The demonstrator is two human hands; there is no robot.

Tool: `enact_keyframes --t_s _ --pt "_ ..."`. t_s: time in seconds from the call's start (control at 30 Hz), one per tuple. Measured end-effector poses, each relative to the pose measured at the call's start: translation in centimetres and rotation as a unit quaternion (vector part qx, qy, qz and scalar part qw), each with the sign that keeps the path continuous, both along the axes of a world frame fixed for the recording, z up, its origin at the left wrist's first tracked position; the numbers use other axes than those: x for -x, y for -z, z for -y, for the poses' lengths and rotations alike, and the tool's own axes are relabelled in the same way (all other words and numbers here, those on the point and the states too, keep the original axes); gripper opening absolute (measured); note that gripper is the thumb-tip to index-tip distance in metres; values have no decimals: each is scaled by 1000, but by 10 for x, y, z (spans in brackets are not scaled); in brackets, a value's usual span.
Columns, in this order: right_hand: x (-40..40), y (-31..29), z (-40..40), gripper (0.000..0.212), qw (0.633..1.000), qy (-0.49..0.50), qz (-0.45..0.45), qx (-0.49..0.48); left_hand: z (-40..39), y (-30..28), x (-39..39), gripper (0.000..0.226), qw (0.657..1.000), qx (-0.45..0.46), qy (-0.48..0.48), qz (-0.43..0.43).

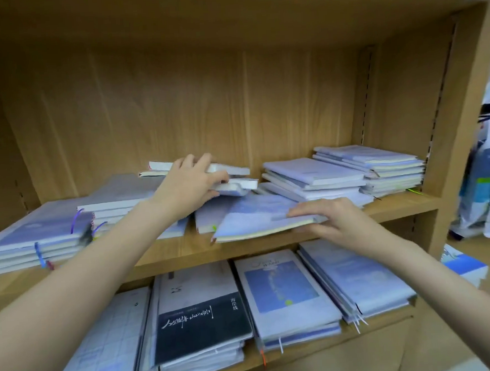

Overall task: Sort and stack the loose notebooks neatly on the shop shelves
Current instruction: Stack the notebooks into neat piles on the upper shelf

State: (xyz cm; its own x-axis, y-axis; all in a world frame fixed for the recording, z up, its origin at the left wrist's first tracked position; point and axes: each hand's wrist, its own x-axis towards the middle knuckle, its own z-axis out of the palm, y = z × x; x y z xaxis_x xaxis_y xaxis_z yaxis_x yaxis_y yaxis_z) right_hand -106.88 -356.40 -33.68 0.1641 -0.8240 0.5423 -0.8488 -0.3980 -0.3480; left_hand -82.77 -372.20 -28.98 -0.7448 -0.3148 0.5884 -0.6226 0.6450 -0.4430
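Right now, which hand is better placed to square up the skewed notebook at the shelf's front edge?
Right. The right hand already grips the skewed notebook at its near corner. The left hand is busy, holding small notebooks further back on the shelf.

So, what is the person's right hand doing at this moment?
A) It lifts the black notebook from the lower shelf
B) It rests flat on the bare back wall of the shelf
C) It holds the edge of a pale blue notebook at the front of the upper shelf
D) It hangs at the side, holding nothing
C: the right hand grips the edge of the pale blue notebook, which sticks out over the front of the upper shelf.
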Motion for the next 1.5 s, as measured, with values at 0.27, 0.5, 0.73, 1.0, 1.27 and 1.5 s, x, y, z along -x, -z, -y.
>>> enact_keyframes --t_s 0.27,0.5,0.73,1.0,1.27,1.5 --pt "-9 2 -5 8 995 1 80 65 -40 42 -28 40 960 -184 153 -148" --pt "-17 -13 -11 31 975 -6 80 205 -79 32 -28 23 863 -297 240 -331" --pt "-37 -85 -27 31 925 24 93 368 -116 -32 -24 12 784 -268 336 -449" --pt "39 -138 -34 20 908 91 114 392 -108 -86 72 6 866 -103 317 -373" --pt "164 -87 -3 14 888 229 -103 386 -59 -54 229 11 899 -12 317 -301" --pt "241 -28 54 31 922 373 -93 50 -6 -23 284 33 898 -338 254 -124"
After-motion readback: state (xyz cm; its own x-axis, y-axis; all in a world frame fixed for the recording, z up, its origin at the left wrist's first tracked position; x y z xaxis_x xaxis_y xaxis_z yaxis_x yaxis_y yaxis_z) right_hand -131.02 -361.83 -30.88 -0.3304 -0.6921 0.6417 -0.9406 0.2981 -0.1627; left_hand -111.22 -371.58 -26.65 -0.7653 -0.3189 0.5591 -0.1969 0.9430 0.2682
